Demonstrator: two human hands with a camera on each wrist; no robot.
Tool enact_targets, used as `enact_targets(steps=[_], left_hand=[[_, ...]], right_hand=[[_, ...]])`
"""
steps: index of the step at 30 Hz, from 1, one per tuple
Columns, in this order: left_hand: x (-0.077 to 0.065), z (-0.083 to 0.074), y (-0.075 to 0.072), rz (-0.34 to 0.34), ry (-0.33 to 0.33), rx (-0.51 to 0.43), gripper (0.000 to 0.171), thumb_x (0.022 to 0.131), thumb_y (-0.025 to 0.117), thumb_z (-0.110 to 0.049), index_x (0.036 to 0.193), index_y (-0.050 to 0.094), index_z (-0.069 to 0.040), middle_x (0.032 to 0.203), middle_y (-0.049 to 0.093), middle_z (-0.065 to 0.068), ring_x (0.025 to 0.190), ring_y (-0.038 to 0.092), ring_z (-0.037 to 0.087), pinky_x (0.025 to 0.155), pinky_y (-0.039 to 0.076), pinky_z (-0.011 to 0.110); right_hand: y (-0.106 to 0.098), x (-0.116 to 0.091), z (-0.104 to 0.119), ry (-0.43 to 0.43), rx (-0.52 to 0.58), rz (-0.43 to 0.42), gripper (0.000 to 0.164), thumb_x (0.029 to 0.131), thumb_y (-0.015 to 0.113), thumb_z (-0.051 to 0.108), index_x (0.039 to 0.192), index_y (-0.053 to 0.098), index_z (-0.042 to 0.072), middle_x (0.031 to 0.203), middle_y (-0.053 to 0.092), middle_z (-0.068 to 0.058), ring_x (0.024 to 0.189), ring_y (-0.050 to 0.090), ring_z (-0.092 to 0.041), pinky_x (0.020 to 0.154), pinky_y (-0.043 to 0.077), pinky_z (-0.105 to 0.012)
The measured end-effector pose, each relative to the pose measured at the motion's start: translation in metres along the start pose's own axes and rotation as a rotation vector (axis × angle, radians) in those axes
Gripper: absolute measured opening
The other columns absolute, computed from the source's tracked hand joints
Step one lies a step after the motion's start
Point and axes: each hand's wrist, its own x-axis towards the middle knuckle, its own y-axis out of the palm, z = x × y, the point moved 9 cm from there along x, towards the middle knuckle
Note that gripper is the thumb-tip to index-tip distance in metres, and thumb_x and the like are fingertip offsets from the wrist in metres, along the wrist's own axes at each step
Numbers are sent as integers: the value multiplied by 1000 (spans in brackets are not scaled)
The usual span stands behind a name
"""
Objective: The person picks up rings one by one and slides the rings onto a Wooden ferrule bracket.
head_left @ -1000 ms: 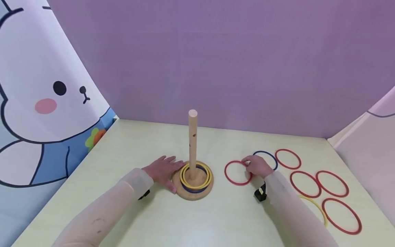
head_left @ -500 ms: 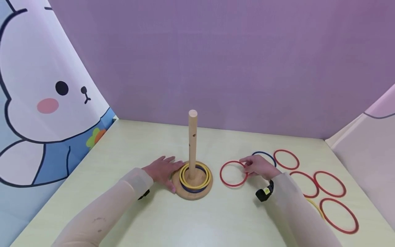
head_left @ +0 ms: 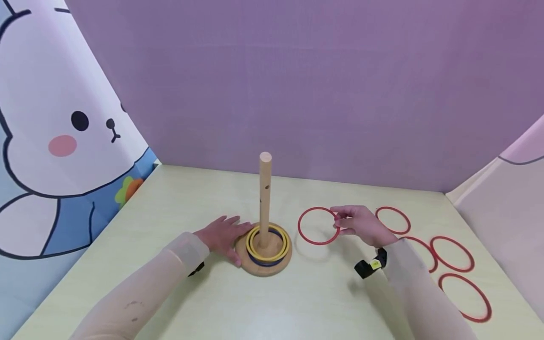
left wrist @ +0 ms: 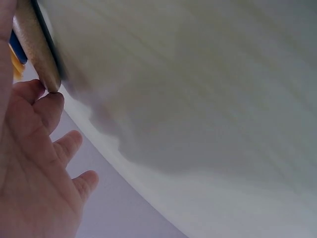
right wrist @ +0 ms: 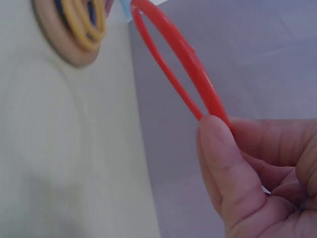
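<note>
My right hand (head_left: 361, 224) pinches a thin red ring (head_left: 299, 225) by its right side, between thumb and fingers. The ring is raised, and its faint shadow falls on the table below. In the right wrist view the red ring (right wrist: 190, 57) tilts up from the thumb tip. A wooden post (head_left: 265, 193) stands upright on a round wooden base (head_left: 265, 272). Yellow rings (head_left: 268, 259) and blue below them lie around the post's foot. My left hand (head_left: 222, 238) has its fingers spread, with fingertips at the base's left edge; the left wrist view shows them touching its rim (left wrist: 42, 59).
Several red rings lie on the right of the pale table (head_left: 204, 302), among them a far one (head_left: 393, 207) and a near one (head_left: 486, 302). My right forearm overlaps part of this group. A purple cloth (head_left: 340, 94) rises behind the table, and a printed cartoon cloth (head_left: 34, 104) hangs at left.
My right hand has lifted the red ring off the table and shifted it slightly left. The blue ring behind it and the yellow one by the sleeve are now hidden. My left hand stays put.
</note>
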Motion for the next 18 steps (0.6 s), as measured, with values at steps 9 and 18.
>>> enact_targets(steps=[9,18], left_hand=[[0,0,0,-27,28,-22,106,66,80,-56,150,32,-13,150,39,9,138,28,41,111,19,59],[3,3,3,-22,35,-27,107,66,78,-60,150,32,-13,151,37,8,139,26,40,111,18,58]], right_hand=[[5,-7,44,-43,13,-49,48,95,54,-1,140,40,-9,104,57,-10,93,63,-14,80,55,-26],[7,-19,104,-166,283,-154,47,95,52,-3,141,40,-8,95,61,-1,89,64,-12,77,55,-23]])
